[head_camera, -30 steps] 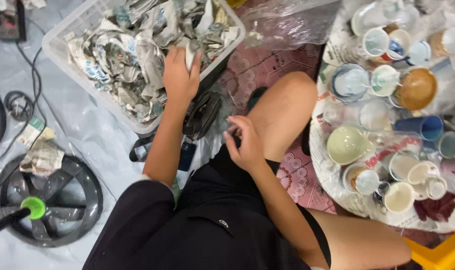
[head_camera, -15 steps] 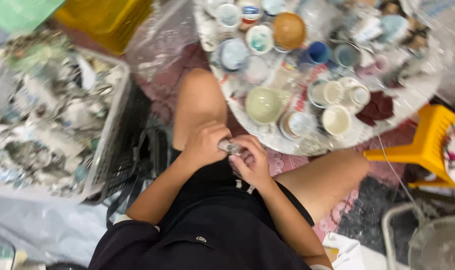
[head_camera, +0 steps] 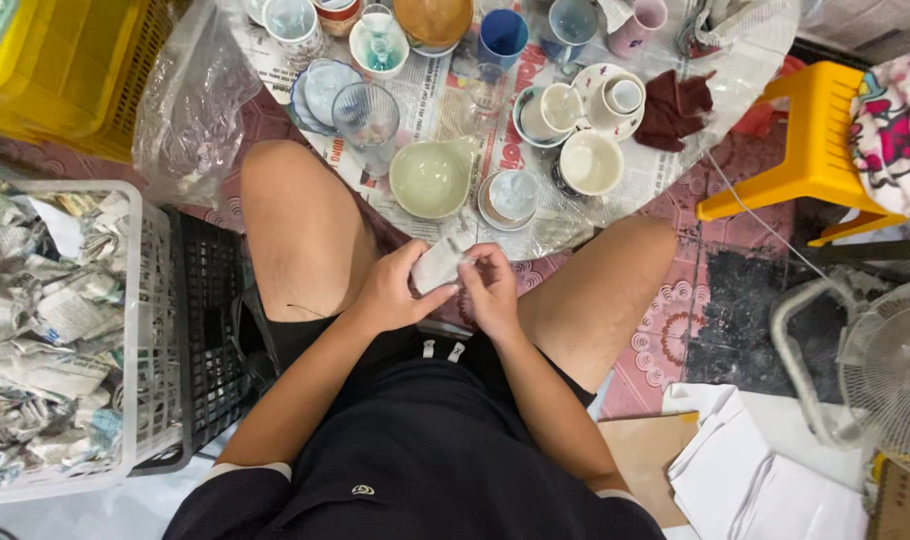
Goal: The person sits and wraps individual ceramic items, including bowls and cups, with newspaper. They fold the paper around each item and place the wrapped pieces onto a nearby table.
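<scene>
Small newspaper-wrapped bundle (head_camera: 437,264): we grasp it with left hand (head_camera: 395,290) and right hand (head_camera: 493,288), just below the pale green ceramic bowl (head_camera: 430,180).

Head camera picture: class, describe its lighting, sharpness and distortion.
Head view: even, soft light with faint shadows; both hands and the paper-wrapped bundle look sharp; glare shines on the clear plastic bag; wide-angle bending curves the yellow stool and fan near the edge.

Black shirt, black shorts (white drawstrings), bare knees.
</scene>
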